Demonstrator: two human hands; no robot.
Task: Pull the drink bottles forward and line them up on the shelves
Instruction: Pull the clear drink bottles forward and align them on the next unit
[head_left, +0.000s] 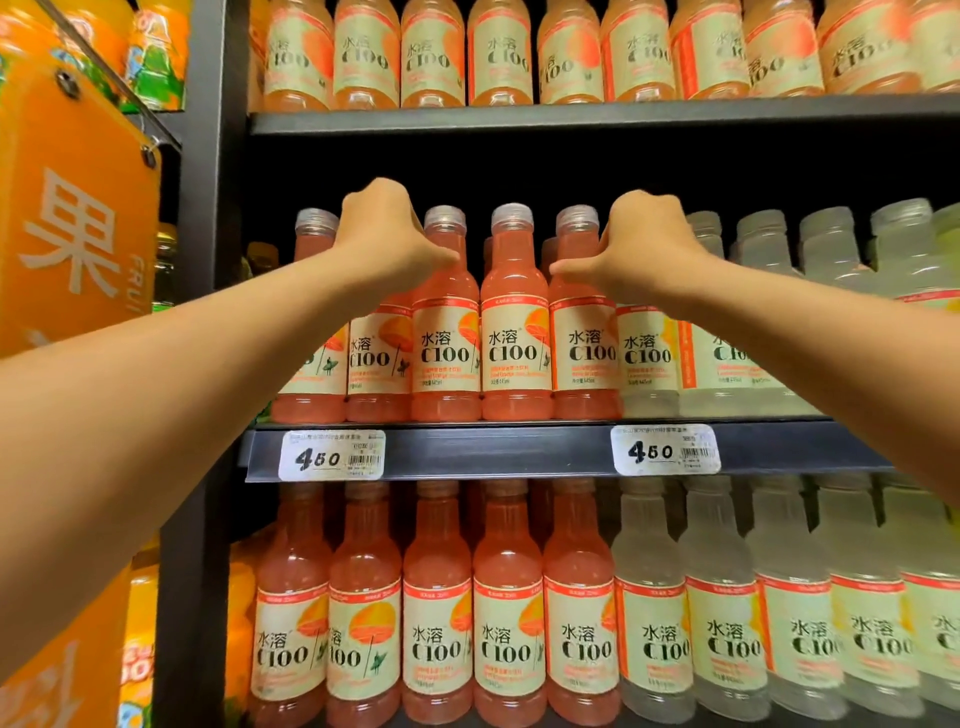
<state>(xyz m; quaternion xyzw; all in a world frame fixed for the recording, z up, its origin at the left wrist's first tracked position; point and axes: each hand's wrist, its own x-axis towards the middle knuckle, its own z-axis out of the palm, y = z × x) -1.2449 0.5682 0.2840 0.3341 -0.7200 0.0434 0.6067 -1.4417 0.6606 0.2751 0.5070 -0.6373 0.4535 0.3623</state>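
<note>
A row of pink C100 drink bottles (514, 322) stands at the front of the middle shelf (493, 451), with pale, cloudy bottles (831, 249) to their right. My left hand (384, 234) is curled over the neck of the second pink bottle from the left (376, 364). Its thumb reaches right onto the neighbouring bottle's shoulder. My right hand (644, 244) wraps the neck of the first pale bottle (647, 364). That thumb points left across the last pink bottle (582, 332). Both caps are hidden under my hands.
The shelf above (571, 117) holds a full row of pink bottles. The shelf below carries pink bottles (509, 623) and pale ones (727, 649). Two price tags (332, 456) (665, 449) hang on the middle shelf edge. A black upright (208, 208) and an orange sign (72, 234) stand at the left.
</note>
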